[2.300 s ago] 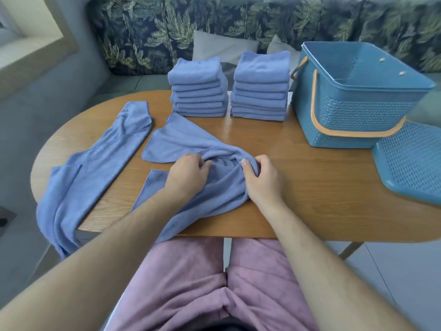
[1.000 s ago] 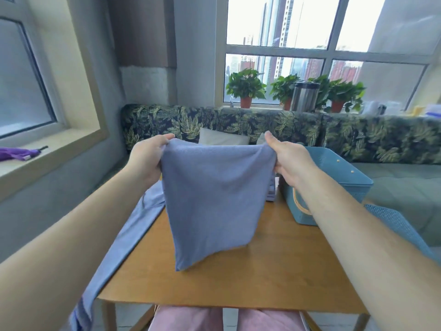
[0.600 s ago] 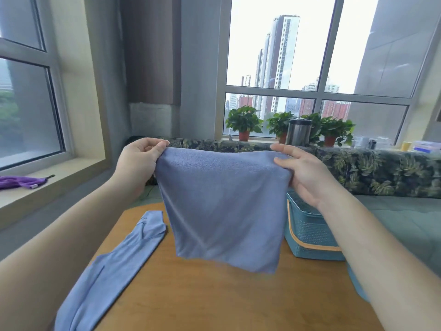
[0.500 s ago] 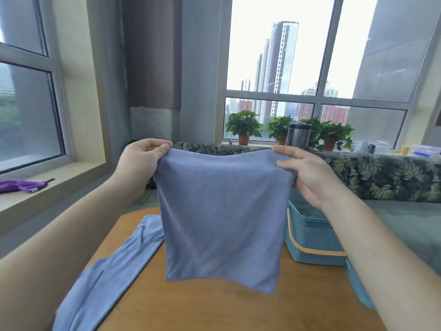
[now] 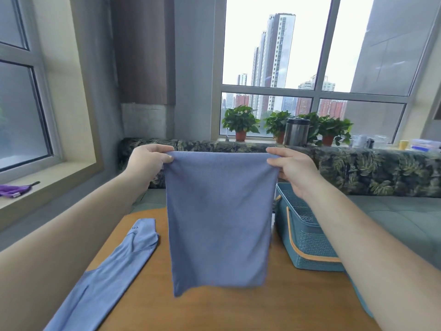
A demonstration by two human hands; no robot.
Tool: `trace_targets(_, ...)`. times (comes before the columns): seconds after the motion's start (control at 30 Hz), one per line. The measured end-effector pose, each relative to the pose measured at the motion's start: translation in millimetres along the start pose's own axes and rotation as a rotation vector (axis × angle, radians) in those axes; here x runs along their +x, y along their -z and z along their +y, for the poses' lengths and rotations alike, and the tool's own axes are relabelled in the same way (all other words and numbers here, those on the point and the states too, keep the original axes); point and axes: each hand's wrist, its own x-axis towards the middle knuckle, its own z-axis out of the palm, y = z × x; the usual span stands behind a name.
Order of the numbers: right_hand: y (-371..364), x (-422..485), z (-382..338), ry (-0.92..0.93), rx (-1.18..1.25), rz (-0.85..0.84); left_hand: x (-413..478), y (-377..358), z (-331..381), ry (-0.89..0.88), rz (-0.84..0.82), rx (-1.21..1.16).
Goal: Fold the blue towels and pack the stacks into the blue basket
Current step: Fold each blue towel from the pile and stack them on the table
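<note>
A blue towel [image 5: 218, 220] hangs spread in the air above the wooden table [image 5: 214, 309]. My left hand [image 5: 149, 161] pinches its top left corner and my right hand [image 5: 292, 169] pinches its top right corner. The towel's lower edge hangs just over the tabletop. The blue basket [image 5: 307, 237] with an orange handle stands on the table to the right, partly behind my right forearm. A second blue towel [image 5: 112, 271] lies stretched along the table's left edge. The folded stacks are hidden behind the held towel.
A leaf-patterned bench back [image 5: 372, 173] runs behind the table under the window. Potted plants [image 5: 241, 123] and a metal canister [image 5: 297, 131] stand on the sill. A purple object [image 5: 15, 189] lies on the left window ledge.
Both hands lifted the crumpled towel off the table and spread it out in the air. Over the last half second it hangs flatter and straighter; my head has tilted up.
</note>
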Motion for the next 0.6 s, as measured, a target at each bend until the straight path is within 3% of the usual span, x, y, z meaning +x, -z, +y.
trace_targets(0.13,2,3,0,0.073,-0.077,0.030,2,0,6,-0.032,0.001,-0.022)
trace_targets(0.27,6,-23,29,0.046,-0.143,-0.042,-26,0,-24,-0.006,-0.083,-0.101)
trace_targets(0.47,7,-118,158,-0.269,-0.029,-0.009,-122,-16,-160,0.211,-0.113,-0.007)
trace_targets(0.6,5,-177,242,-0.408,-0.159,0.078,-181,-31,-240,0.322,-0.087,0.172)
